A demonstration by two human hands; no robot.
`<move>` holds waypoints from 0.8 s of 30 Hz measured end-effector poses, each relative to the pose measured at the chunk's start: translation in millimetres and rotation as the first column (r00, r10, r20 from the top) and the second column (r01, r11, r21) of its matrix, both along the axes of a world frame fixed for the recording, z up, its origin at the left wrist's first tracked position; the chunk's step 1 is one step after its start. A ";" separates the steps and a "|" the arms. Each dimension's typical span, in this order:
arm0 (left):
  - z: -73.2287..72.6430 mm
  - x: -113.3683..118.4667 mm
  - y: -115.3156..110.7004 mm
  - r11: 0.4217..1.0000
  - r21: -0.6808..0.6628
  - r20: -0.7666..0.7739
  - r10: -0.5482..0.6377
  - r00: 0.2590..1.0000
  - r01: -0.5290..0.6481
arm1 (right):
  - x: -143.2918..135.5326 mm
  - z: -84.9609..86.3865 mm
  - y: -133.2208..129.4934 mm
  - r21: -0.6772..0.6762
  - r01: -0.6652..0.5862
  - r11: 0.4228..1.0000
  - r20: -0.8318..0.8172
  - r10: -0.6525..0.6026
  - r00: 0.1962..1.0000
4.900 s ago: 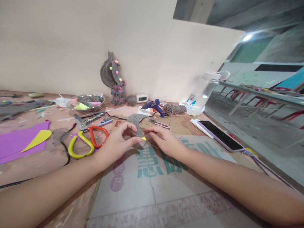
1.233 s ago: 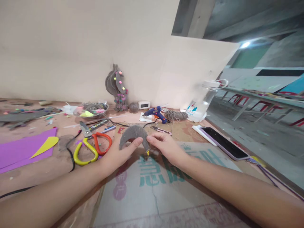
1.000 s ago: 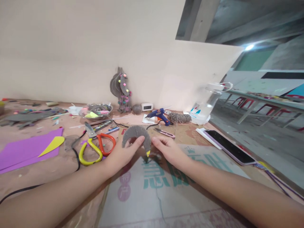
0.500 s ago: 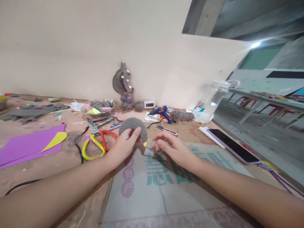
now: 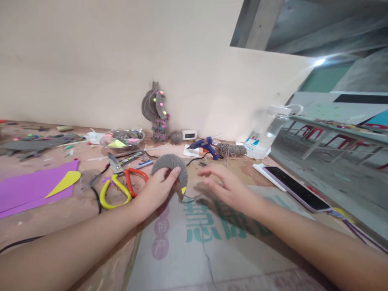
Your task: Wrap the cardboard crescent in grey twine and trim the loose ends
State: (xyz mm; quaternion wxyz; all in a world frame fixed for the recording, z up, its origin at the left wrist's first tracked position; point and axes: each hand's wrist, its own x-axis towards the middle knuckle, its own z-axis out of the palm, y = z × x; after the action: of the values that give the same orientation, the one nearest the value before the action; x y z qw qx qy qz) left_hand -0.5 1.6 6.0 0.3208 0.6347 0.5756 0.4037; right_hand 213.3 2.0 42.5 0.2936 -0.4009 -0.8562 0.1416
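My left hand (image 5: 162, 184) grips a crescent-shaped piece wrapped in grey yarn (image 5: 169, 161), thumb on its face and the other fingers hidden behind it. A bare yellow tip (image 5: 183, 190) shows at its lower end. From there a loose grey strand of yarn (image 5: 208, 260) trails right, under my right hand, then down over the printed sheet (image 5: 169, 270). My right hand (image 5: 226, 188) hovers just right of the crescent. Its thumb and index finger are apart; motion blurs the fingertips, and no grip on the strand is visible.
Scissors (image 5: 121, 182) with yellow and red handles and purple sheets (image 5: 33, 186) lie left. Behind are a bowl of scraps (image 5: 123, 139), a blue glue gun (image 5: 204, 144) and a yarn bundle (image 5: 232, 149). A water bottle (image 5: 265, 131) and phone (image 5: 295, 188) are right.
My right hand has moved slightly right, away from the crescent, with its fingers straighter and blurred. My left hand still holds the crescent. The whole view has shifted a little.
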 end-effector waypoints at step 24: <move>7.2 4.4 -2.2 0.997 0.036 0.040 -0.070 0.997 0.068 | 37.7 -4.1 94.5 -0.070 0.255 0.964 0.016 -0.254 0.967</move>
State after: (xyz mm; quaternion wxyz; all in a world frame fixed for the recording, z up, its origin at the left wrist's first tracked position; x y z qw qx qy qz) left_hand 3.9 -0.6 13.2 0.3351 0.6514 0.5394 0.4153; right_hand 251.0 96.5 38.4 0.2918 -0.5182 -0.7930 0.1320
